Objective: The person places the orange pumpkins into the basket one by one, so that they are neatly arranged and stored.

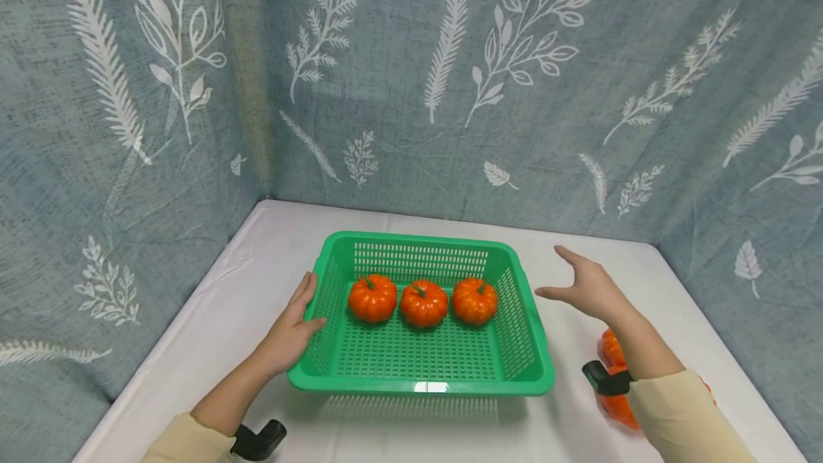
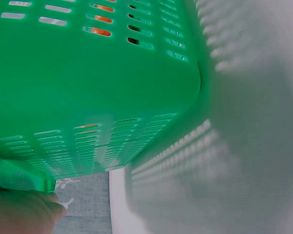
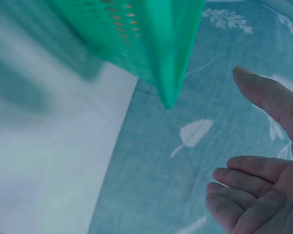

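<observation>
A green plastic basket [image 1: 421, 386] stands on the white table, with three small orange pumpkins [image 1: 424, 304] in a row inside it. My left hand [image 1: 289, 334] touches the basket's left rim, its fingers straight along the outside and the thumb at the rim. In the left wrist view, that hand [image 2: 22, 212] shows at the lower left beside the green wall. Off the basket's right side, my right hand [image 1: 588, 288] is in the air, thumb and fingers spread apart, holding nothing. The right wrist view shows the same hand [image 3: 263, 190] apart from the rim.
More orange pumpkins [image 1: 617, 406] lie on the table at the right, partly hidden beneath the right forearm. Blue-grey curtains [image 1: 398, 148] with white leaf prints hang behind the table [image 1: 212, 349] and along both sides. Each wrist wears a black device [image 1: 260, 441].
</observation>
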Demonstrator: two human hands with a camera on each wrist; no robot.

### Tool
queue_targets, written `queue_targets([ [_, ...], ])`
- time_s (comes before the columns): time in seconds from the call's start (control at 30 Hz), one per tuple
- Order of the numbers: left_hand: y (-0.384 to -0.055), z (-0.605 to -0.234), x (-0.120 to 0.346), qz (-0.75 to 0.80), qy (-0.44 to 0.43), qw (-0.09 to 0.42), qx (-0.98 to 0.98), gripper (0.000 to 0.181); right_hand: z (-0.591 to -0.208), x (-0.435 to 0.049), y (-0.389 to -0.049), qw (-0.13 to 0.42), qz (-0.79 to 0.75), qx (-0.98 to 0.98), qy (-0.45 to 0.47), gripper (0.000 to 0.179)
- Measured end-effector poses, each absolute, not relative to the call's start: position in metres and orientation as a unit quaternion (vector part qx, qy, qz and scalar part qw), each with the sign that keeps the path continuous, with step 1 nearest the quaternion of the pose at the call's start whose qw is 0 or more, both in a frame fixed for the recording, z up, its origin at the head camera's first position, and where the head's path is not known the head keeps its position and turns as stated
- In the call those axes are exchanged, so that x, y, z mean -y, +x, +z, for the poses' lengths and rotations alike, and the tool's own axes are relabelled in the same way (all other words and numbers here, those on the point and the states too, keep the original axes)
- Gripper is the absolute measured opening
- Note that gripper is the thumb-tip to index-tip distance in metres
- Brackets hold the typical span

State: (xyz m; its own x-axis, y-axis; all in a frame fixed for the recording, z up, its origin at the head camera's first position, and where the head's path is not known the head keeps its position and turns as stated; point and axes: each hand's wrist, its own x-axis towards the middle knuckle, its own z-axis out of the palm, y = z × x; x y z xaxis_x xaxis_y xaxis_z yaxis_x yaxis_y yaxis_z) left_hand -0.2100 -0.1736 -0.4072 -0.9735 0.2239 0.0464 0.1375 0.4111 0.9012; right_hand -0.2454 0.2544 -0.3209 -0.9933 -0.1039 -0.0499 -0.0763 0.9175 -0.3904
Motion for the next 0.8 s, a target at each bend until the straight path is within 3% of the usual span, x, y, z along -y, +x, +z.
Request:
queue_targets([
  [0.37, -0.209, -0.406, 0.174, 0.534, 0.108, 0.039, -0.837, 0.07, -0.337, -0.292, -0.212, 0.039, -0.2, -0.979, 0.011, 0.101],
  [0.8, -0.207, -0.404, 0.174, 0.534, 0.104, 0.043, -0.838, 0.069, -0.367, -0.325, -0.173, 0.079, -0.208, -0.971, 0.083, 0.106],
])
